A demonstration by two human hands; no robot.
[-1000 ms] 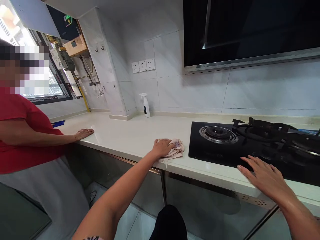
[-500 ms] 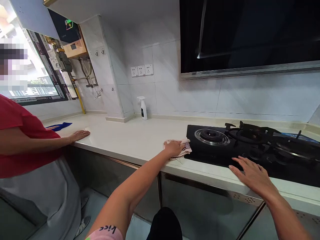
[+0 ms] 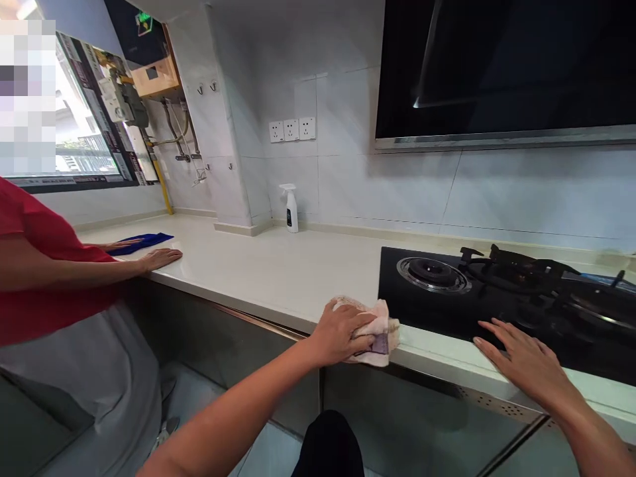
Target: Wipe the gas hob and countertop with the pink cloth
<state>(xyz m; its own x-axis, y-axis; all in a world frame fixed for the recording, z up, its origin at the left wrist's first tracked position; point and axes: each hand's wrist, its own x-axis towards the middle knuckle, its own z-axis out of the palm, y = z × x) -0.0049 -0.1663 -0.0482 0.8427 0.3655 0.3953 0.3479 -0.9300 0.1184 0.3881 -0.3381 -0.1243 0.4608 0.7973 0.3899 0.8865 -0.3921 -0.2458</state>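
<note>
My left hand grips a crumpled pinkish cloth and presses it against the front edge of the pale countertop, just left of the black gas hob. My right hand lies flat with fingers spread on the counter's front strip, fingertips touching the hob's glass. A round burner sits behind the cloth.
A person in a red top stands at the left with a hand flat on the counter beside a blue cloth. A white spray bottle stands by the back wall. Black pan supports lie on the hob. A dark range hood hangs above.
My left hand has pulled the cloth from the counter top beside the hob to the counter's front edge, nearer to me. My right hand has stayed flat in about the same place.
</note>
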